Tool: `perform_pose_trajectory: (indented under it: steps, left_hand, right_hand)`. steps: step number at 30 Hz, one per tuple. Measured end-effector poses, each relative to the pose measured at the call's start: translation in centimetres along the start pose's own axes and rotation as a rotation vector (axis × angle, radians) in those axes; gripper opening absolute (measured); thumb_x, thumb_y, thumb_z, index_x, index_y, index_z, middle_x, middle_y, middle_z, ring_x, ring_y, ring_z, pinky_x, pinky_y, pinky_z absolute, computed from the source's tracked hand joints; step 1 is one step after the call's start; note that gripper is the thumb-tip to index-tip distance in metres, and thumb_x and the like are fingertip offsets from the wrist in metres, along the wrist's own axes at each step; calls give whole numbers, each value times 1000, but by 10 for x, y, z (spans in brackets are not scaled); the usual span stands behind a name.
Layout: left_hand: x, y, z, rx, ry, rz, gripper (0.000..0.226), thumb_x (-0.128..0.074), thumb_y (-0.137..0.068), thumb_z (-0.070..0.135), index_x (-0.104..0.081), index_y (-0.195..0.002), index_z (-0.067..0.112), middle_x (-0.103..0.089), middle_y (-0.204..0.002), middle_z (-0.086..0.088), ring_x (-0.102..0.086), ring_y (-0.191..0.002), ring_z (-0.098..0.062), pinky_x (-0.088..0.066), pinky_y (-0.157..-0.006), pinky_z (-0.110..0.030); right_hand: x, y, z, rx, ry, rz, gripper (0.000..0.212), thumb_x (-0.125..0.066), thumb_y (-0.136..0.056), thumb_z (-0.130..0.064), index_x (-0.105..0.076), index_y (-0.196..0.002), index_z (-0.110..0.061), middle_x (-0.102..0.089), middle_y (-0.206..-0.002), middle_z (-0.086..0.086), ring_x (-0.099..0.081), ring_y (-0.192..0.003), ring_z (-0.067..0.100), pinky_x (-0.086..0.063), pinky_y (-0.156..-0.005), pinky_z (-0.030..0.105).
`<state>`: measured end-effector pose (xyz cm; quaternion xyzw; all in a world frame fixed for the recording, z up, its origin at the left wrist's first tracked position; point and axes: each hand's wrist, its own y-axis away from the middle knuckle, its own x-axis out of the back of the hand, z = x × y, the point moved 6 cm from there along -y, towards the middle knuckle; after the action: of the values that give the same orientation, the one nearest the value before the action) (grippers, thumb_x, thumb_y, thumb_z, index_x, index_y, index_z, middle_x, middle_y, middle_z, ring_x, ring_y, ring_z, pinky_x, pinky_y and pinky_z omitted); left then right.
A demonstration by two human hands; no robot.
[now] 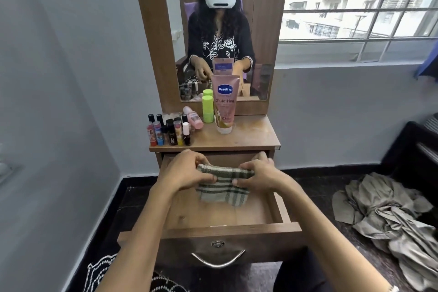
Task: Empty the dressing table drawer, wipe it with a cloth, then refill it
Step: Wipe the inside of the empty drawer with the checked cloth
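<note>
The wooden drawer (pixel 237 227) of the dressing table is pulled out towards me, and its bare bottom shows. Above it I hold a folded checked cloth (pixel 222 191), white with green stripes. My left hand (pixel 189 170) grips the cloth's left end, my right hand (pixel 257 174) grips its right end, and the lower part hangs down into the drawer. On the tabletop (pixel 251 135) stand a pink Vaseline tube (pixel 224 104), a green bottle (pixel 207 108), a small pink bottle (pixel 193 117) and several small cosmetic bottles (pixel 170 131).
A mirror (pixel 225 31) rises behind the tabletop. A grey wall is close on the left and a barred window is at the upper right. A heap of olive fabric (pixel 388 218) lies on the dark floor to the right, beside dark furniture (pixel 419 149).
</note>
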<state>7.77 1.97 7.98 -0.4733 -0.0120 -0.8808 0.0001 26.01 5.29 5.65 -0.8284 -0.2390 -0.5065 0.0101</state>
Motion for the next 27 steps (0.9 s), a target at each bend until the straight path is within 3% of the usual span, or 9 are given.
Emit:
perform_pose_trajectory:
  steps: [2, 5, 6, 9, 11, 14, 18, 23, 27]
  left_hand:
    - [0, -7, 7, -27, 165, -97, 17, -72, -71, 40, -64, -79, 27, -62, -96, -2, -62, -86, -17, -51, -70, -32]
    - [-9, -9, 24, 40, 731, -245, 14, -55, -90, 23, -61, -93, 11, -68, -92, -9, -64, -84, -22, -51, -76, -34]
    - [-15, -12, 25, 93, 889, -235, 16, -53, -91, 21, -61, -97, 9, -68, -94, -12, -64, -85, -24, -51, -79, -36]
    - [-35, -23, 26, 237, 1206, -77, 22, -56, -90, 19, -61, -107, 5, -69, -97, -15, -65, -82, -25, -52, -80, -39]
    - [-48, -27, 29, 299, 1360, 6, 16, -56, -90, 15, -63, -100, 4, -71, -89, -14, -68, -73, -22, -55, -76, -37]
    - [-62, -32, 45, 333, 1565, 20, 13, -54, -91, 8, -64, -94, 0, -72, -73, -11, -70, -61, -19, -58, -58, -31]
    - [-72, -41, 61, 346, 1674, 13, 14, -57, -89, 6, -63, -99, -1, -72, -75, -13, -70, -63, -21, -59, -55, -31]
    - [-81, -60, 74, 358, 1627, -9, 0, -60, -86, 5, -60, -87, 5, -68, -74, -11, -65, -64, -19, -57, -57, -29]
    - [-91, -82, 79, 351, 1471, 56, 16, -64, -85, 9, -55, -98, 9, -68, -87, -10, -65, -69, -16, -57, -64, -29]
  right_hand:
    - [6, 1, 3, 67, -185, -84, 38, -63, -86, -43, -62, -116, -18, -48, -122, 4, -46, -115, 17, -39, -107, 37]
    - [23, 7, 3, 174, -662, -87, 23, -59, -92, -27, -60, -108, -11, -65, -104, 7, -62, -91, 10, -52, -85, 24]
    - [30, 8, 7, 168, -811, -32, 24, -60, -91, -23, -57, -113, -13, -64, -105, 7, -63, -90, 10, -52, -82, 22]
    - [33, 4, 24, 97, -1248, -3, 56, -70, -77, -18, -44, -127, -24, -62, -115, 13, -66, -95, 20, -57, -80, 35]
    - [31, 1, 32, 89, -1387, -30, 66, -71, -72, -9, -36, -125, -25, -61, -117, 18, -67, -95, 25, -59, -72, 38]
    - [38, -11, 47, 55, -1354, 99, 54, -60, -85, 7, -29, -124, -16, -58, -109, 19, -64, -91, 25, -59, -72, 36]
    - [59, -37, 64, -9, -1151, 257, 33, -50, -93, 5, -36, -119, -8, -58, -108, 17, -60, -86, 20, -50, -77, 32]
    - [97, -74, 69, -39, -849, 398, 32, -49, -94, 3, -46, -125, -2, -55, -115, 13, -57, -94, 17, -50, -78, 25]
    - [123, -105, 62, -14, -570, 411, 29, -46, -92, 6, -59, -115, -6, -57, -101, 3, -55, -92, 14, -47, -71, 21]
